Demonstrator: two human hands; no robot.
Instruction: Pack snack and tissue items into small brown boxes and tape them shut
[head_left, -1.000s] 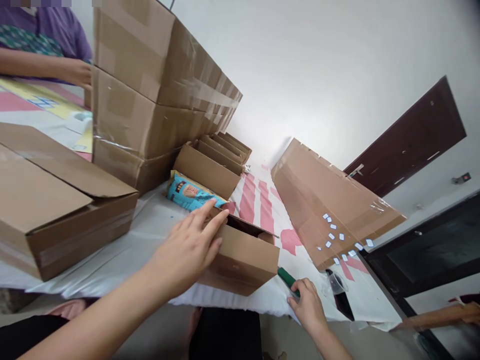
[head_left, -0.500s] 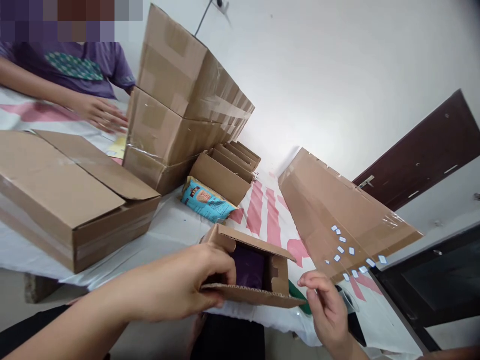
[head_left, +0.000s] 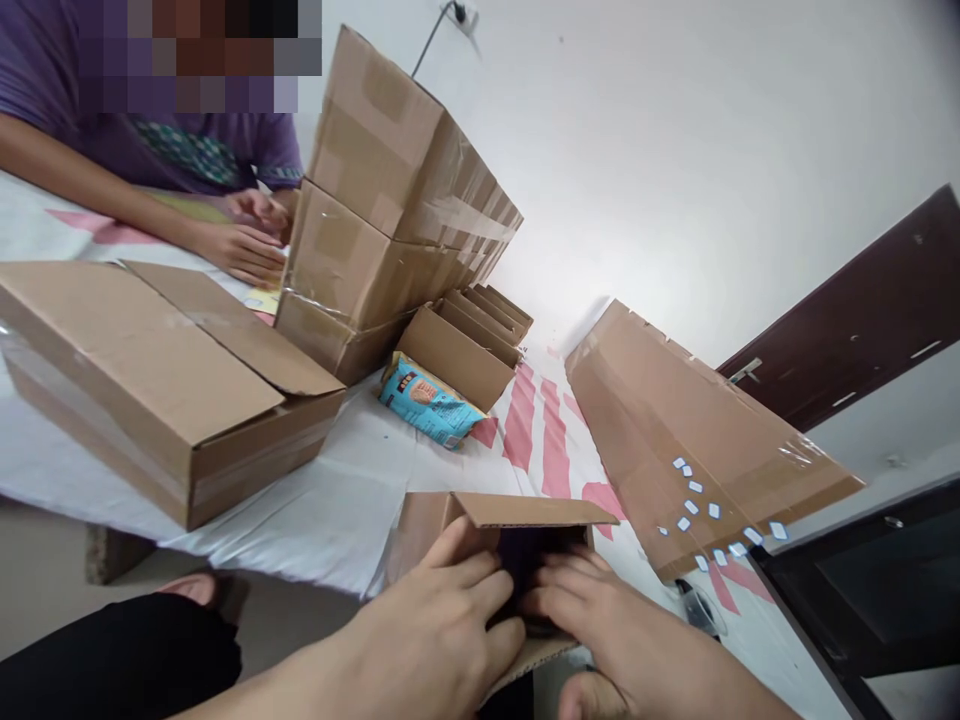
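Observation:
A small brown carton (head_left: pixel 427 520) stands open at the table's front edge, its upper flap raised over a dark inside. My left hand (head_left: pixel 457 610) rests at its opening, with bent fingers partly inside and touching the carton. From the right, my right hand (head_left: pixel 592 610) reaches in, fingers side by side and tips hidden in the shadow, thumb apart below. What the fingertips touch is hidden. Behind the carton lies a blue packet (head_left: pixel 429 400), against a row of open brown boxes (head_left: pixel 457 355).
A large closed box (head_left: pixel 150 350) sits at the left, beside tall stacked cartons (head_left: pixel 375 130). Beyond them are a person's hands (head_left: pixel 247 250). A cardboard sheet (head_left: pixel 675 420) with small white labels leans at the right, near a clear cup (head_left: pixel 701 608).
My right hand has moved left into the carton. My left hand has shifted from the lower flap into the opening. The carton is tipped lower, and the view has shifted slightly.

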